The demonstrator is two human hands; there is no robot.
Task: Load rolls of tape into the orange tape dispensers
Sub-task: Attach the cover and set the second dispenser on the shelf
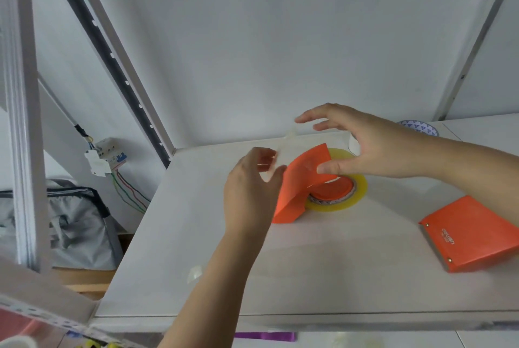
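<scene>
While the dispenser (297,187) lay on the white table (196,235) with the tape roll (351,193) seated around its orange hub, both hands worked at it. The left hand (250,193) came in from below, its thumb and fingers closed in a light pinch on a clear strip of tape (283,145) that ran upward and back from the hand. The strip was blurred and nearly see-through, so where it left the roll could not be made out. The right hand (362,145) reached in from the right; its thumb pressed on the dispenser's orange cover, while its fingers were spread wide above, the index tip near the strip's upper end. Whether that finger touched the strip could not be told. The roll, yellowish and clear, lay flat on the table, partly covered by the dispenser's folded orange body.

A second dispenser (471,235), also orange, lay well apart at the right edge, with no roll seen in it. Behind the right hand stood a white roll (353,144), mostly hidden, and a patterned bowl (418,127) beyond the wrist. A small scrap of clear tape (195,273) lay on the table near the left forearm.
</scene>
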